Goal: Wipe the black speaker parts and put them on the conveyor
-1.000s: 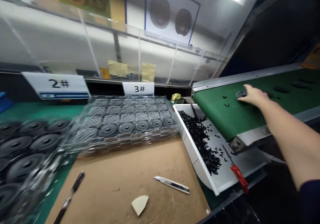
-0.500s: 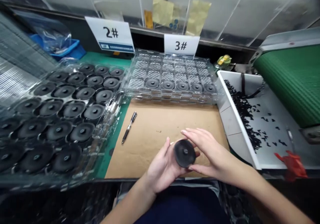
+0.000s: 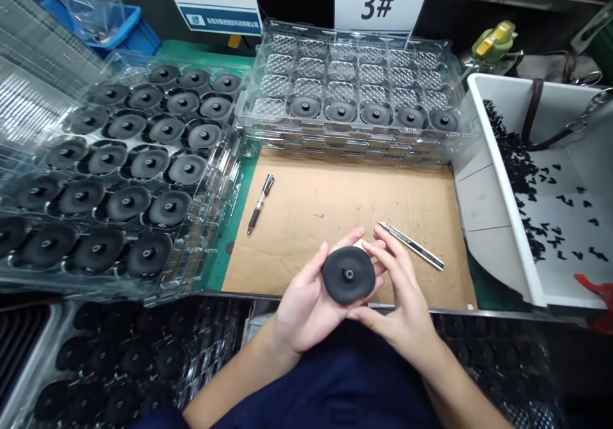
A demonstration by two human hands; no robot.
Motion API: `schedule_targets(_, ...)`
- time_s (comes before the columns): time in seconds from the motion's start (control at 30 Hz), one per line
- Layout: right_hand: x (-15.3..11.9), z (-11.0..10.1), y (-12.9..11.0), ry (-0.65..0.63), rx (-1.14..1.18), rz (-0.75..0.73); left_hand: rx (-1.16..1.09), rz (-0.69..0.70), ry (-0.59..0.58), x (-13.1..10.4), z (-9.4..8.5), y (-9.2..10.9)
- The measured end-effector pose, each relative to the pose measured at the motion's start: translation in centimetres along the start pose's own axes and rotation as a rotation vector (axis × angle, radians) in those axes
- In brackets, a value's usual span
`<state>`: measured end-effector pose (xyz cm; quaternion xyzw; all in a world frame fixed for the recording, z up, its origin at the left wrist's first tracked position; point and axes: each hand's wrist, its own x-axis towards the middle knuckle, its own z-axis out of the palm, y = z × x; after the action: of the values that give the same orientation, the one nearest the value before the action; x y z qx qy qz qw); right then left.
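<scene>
A black round rubber-like disc (image 3: 338,286) with a small raised hub in its middle is held above the cardboard, its hub side facing up toward me. My left hand (image 3: 306,308) cradles it from below and from the left, thumb along the rim. At the disc's right edge my right hand (image 3: 402,295) curls around it, with the fingertips at the rim and the thumb below. A small pale bit shows by the right fingertips; I cannot make out what it is. On the brown cardboard (image 3: 306,244) lie a pen (image 3: 260,204) and a slim utility knife (image 3: 412,246).
Clear plastic trays (image 3: 201,215) of similar black discs stand at left. Another tray stack (image 3: 354,129), its front row partly filled, sits behind the cardboard. A white bin (image 3: 531,269) with small black pieces stands at right, a blue bin (image 3: 138,33) at back left. More trays are below the table.
The view has tipped downward and come closer. My right hand has drawn in around the disc's edge, and the utility knife now shows beyond it. The disc stays in my hands.
</scene>
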<state>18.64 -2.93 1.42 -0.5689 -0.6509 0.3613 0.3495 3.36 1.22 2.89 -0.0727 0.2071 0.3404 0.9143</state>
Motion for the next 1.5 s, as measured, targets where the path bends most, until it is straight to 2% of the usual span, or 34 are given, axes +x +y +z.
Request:
schedule_targets(0.27,0.2,-0.2,0.0,0.009,0.057,-0.010,0.019,0.066,-0.013,-0.1,0.3,-0.6)
schedule_targets(0.77,-0.2,0.1,0.5,0.064,0.153,0.045,0.030,0.051,0.064,0.0,0.3,-1.2)
schedule_targets(1.5,-0.2,0.7,0.6,0.073,0.294,0.017,0.093,0.098,-0.038,-0.2,-0.3,-0.8)
